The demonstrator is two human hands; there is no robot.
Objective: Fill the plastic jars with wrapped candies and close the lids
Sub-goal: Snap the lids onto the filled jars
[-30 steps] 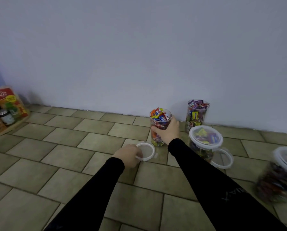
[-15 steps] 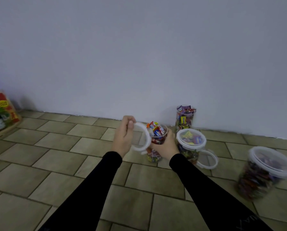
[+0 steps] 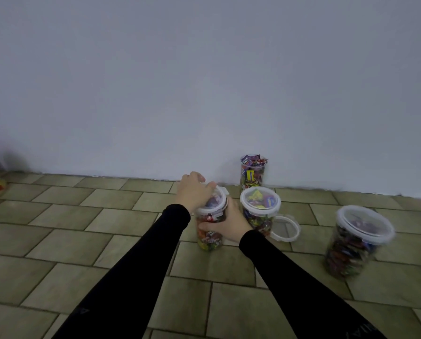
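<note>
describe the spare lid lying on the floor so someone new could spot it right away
Start at the pale wall and come down to the cluster of candy jars on the tiled floor. The loose lid lies flat beside the lidded middle jar, on its right. It alone sits on no jar.

Open tiled floor (image 3: 82,231) left; lidded jar (image 3: 259,211), loose lid (image 3: 286,228) crowd right.

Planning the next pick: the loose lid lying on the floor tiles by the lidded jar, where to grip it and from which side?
Pinch the loose lid at its right rim, coming from above. It lies flat, so only the thin rim offers a hold. Its left edge sits behind the lidded jar, and the right hand works just beyond, so the right side looks freest.
</note>
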